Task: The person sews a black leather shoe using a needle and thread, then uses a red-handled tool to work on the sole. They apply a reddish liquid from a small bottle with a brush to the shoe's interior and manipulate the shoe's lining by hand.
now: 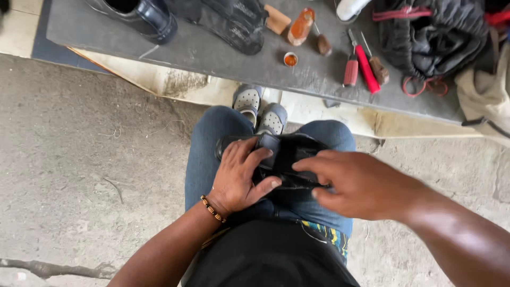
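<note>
The black shoe [287, 159] lies across the person's lap, braced on the thighs, the left hand [239, 178] clamped over its near side to steady it while the right hand [353, 183], fingers half curled, presses its right end, tools waiting on the far tabletop [212, 53]

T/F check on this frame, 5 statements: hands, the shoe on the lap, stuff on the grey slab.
1. Both hands are on a black shoe resting on the person's lap. True: left hand grips it, right hand touches its side.
2. The left wrist is bare. False: it wears a beaded bracelet.
3. A second black shoe sits on the grey slab. True.
4. The orange bottle stands upright with its cap on. False: it lies tilted, and a small orange cap sits apart.
5. The red-handled tools are in the right hand. False: they lie on the slab.
</note>
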